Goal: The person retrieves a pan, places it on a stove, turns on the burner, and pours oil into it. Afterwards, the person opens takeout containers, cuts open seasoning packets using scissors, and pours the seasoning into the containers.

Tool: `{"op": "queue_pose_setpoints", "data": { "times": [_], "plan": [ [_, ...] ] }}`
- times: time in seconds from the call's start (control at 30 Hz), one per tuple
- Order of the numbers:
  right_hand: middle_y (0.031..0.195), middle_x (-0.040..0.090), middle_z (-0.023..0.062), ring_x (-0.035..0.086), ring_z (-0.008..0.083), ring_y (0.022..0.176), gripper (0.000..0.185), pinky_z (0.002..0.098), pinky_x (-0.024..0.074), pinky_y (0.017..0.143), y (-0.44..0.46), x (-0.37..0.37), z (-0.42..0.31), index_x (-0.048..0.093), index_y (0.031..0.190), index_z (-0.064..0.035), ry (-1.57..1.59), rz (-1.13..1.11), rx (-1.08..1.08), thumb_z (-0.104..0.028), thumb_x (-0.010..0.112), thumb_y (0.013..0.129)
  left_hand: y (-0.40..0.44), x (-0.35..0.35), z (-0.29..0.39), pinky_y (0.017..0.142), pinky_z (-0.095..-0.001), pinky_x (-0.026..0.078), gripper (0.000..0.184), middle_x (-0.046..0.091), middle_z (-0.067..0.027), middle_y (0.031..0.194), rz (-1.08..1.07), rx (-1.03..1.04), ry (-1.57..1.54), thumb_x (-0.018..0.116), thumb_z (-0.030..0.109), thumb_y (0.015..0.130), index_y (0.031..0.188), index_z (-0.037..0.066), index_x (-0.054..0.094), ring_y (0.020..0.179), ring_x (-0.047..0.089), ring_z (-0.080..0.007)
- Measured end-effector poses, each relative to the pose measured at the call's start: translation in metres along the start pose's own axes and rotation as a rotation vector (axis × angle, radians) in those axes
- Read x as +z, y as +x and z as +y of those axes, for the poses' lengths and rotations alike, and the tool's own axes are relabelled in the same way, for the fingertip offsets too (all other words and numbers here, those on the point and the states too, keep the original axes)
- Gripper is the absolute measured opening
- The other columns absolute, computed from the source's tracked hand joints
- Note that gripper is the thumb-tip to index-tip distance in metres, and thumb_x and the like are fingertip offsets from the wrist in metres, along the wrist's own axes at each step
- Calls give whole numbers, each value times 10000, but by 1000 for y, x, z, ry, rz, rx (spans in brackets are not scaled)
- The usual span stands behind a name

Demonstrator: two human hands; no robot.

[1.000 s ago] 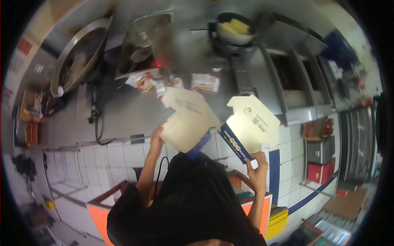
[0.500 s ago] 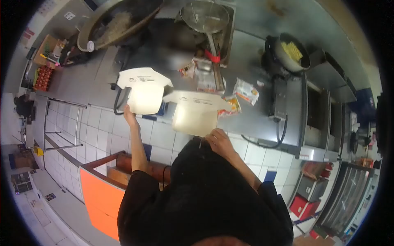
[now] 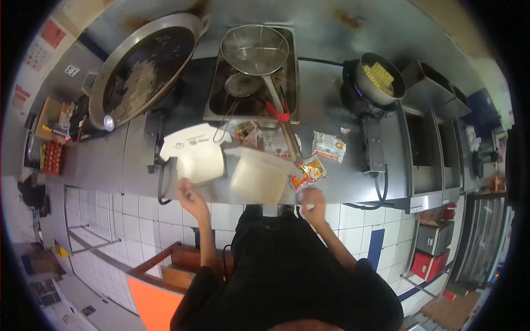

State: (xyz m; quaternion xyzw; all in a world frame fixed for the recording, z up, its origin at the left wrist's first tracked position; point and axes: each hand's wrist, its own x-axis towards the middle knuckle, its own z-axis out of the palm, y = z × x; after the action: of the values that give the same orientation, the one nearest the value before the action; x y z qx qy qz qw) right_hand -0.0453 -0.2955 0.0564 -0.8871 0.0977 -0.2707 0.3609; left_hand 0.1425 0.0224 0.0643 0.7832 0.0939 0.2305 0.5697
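Two white paper takeout boxes with flared flaps are at the front edge of the steel counter. My left hand [image 3: 193,202] is just below the lower edge of the left takeout box [image 3: 202,165], fingers loosely apart and holding nothing. The right takeout box [image 3: 258,177] looks blurred, as if moving. To its right, my right hand [image 3: 313,206] is apart from it, smeared by motion, fingers bent. Close above that hand lies a colourful instant noodle packet [image 3: 311,171]. A white-and-orange packet [image 3: 329,147] is just beyond.
A large wok [image 3: 187,25] with pale food stands at the back left. A wire strainer [image 3: 255,51] and a smaller ladle-like strainer [image 3: 243,85] rest over a metal tray [image 3: 212,110]. At right, a pan [image 3: 386,95] holding a noodle block sits on a burner [image 3: 373,146].
Both boxes, gripped at their lower edges before, now stand at the counter without a grip. My right hand has moved right and down, away from its box. The head view has shifted.
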Motion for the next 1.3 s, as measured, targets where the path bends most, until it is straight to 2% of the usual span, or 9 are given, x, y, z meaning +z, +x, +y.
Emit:
{"op": "queue_pose_setpoints", "data": {
  "times": [0.07, 0.17, 0.47, 0.67, 0.8, 0.93, 0.97, 1.07, 1.3],
  "plan": [
    [768, 652, 126, 641, 229, 740, 172, 336, 499, 720, 29, 2, 31, 649, 894, 10, 38, 179, 429, -116, 542, 944, -3, 16, 47, 889, -335, 470, 255, 646, -131, 1076, -294, 85, -73, 521, 147, 981, 1173, -11, 577, 1029, 612, -244],
    [799, 683, 130, 616, 156, 654, 235, 317, 484, 593, 83, 28, 94, 659, 967, 32, 257, 55, 540, -168, 535, 965, 26, 60, 115, 908, -370, 471, 248, 655, -173, 1074, -665, 348, -52, 494, 124, 973, 1148, -17, 599, 1029, 625, -318],
    [735, 646, 35, 565, 116, 621, 211, 308, 448, 573, 145, 101, 151, 703, 922, 13, 56, -328, 782, -147, 648, 796, 67, 174, 118, 930, -477, 463, 307, 628, -247, 1134, -1236, 210, 400, 506, 208, 914, 1136, 25, 614, 1094, 576, -428],
    [587, 534, -15, 478, 73, 562, 168, 290, 374, 506, 153, 59, 69, 612, 777, -18, 533, -123, 555, -160, 657, 854, 71, 216, 70, 928, -471, 469, 362, 658, -199, 1104, -1300, 133, 660, 571, 374, 869, 1086, 104, 678, 1083, 603, -387],
    [698, 545, -11, 501, 73, 677, 127, 277, 412, 569, 140, 56, 65, 651, 936, 14, 789, -143, 604, -65, 583, 863, 69, 220, 76, 967, -444, 450, 441, 638, -178, 1189, -1356, 167, 698, 636, 392, 806, 1115, 80, 672, 1166, 560, -356],
    [846, 646, 115, 595, 216, 687, 221, 327, 463, 634, 131, 77, 97, 652, 974, 13, 299, -122, 258, -16, 552, 779, 76, 234, 19, 950, -455, 458, 449, 647, -188, 1152, -1293, 153, 852, 698, 313, 724, 1107, 79, 670, 1104, 586, -370],
    [876, 659, 248, 656, 378, 758, 229, 412, 498, 674, 129, 88, 103, 655, 926, 24, 238, -120, 422, -17, 569, 718, 75, 232, 13, 940, -453, 463, 410, 655, -188, 1129, -1235, 241, 834, 691, 293, 734, 1083, 78, 680, 1089, 593, -375],
    [832, 650, 282, 646, 454, 825, 252, 470, 513, 704, 129, 93, 107, 662, 918, 33, 130, -216, 549, -79, 613, 698, 71, 228, 37, 925, -433, 474, 333, 667, -181, 1085, -1165, 280, 835, 680, 233, 764, 1046, 57, 691, 1072, 603, -376],
    [883, 659, 304, 658, 447, 877, 287, 475, 537, 801, 132, 139, 129, 680, 835, 70, 87, -267, 663, -126, 686, 626, 53, 194, 71, 888, -369, 481, 343, 619, -183, 1164, -1189, 433, 500, 487, 8, 831, 1117, -2, 676, 1053, 617, -332]
  ]
}}
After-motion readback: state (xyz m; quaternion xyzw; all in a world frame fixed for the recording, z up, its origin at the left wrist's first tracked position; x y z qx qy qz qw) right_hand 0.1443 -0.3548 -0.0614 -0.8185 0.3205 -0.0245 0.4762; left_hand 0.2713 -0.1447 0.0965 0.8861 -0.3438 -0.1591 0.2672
